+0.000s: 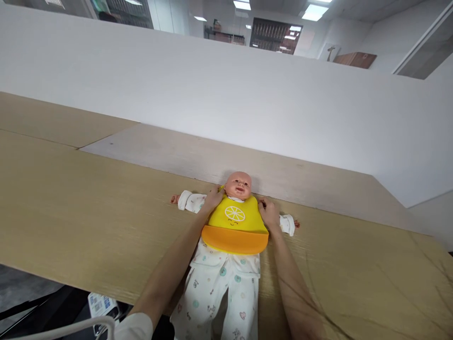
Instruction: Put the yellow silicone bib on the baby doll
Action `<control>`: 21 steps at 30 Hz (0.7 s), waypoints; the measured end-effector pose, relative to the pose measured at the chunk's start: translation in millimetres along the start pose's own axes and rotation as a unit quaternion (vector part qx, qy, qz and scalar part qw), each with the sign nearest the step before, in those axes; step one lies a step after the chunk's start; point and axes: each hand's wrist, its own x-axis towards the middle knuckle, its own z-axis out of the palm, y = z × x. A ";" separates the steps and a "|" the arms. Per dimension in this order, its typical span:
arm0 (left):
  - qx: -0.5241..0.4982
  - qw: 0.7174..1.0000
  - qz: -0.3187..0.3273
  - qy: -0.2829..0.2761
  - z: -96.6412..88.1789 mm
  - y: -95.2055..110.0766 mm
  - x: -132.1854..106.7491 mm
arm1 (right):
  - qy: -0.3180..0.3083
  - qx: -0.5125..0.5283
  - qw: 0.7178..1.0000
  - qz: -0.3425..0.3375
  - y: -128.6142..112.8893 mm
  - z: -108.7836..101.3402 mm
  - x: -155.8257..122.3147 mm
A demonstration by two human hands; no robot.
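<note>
A baby doll (239, 184) lies on its back on the table, arms stretched out to the sides, in a white patterned outfit (242, 302). Over its chest is a yellow bib (249, 213) with a white citrus-slice print and an orange catch pocket (235, 240) at the bottom. By the doll's neck, my left hand (213, 198) has its fingers closed on the bib's upper edge, where a bit of yellow shows at the fingertips. My right hand (270, 213) is at the opposite shoulder beside the bib, fingers curled; whatever they pinch is hidden.
The wooden table (106, 208) extends to both sides, with a paler board (198, 148) behind the doll's head. A white partition (226, 89) rises at the back. Below the front edge at left are a white labelled box (101, 304) and a white cable or tube (74, 326).
</note>
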 end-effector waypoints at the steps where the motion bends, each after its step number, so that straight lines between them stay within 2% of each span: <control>1: -0.003 1.000 0.005 -0.001 0.6 -0.4 0.2 | -0.001 -0.002 1.000 0.000 -0.3 -0.2 -0.2; 9: -0.057 0.998 0.019 0.000 -2.1 7.3 -4.8 | -0.003 0.023 1.000 0.007 -1.1 1.7 0.2; 13: -0.124 0.992 0.021 -0.013 -3.8 16.1 -11.9 | -0.003 0.056 0.998 -0.005 -3.0 4.1 1.3; 17: -0.166 0.985 0.044 -0.031 -5.7 30.4 -24.1 | -0.019 0.103 0.994 -0.029 -4.5 3.3 3.2; 21: -0.202 0.973 0.077 -0.076 -8.3 52.0 -42.4 | -0.018 0.148 0.988 -0.034 -9.5 -3.4 2.7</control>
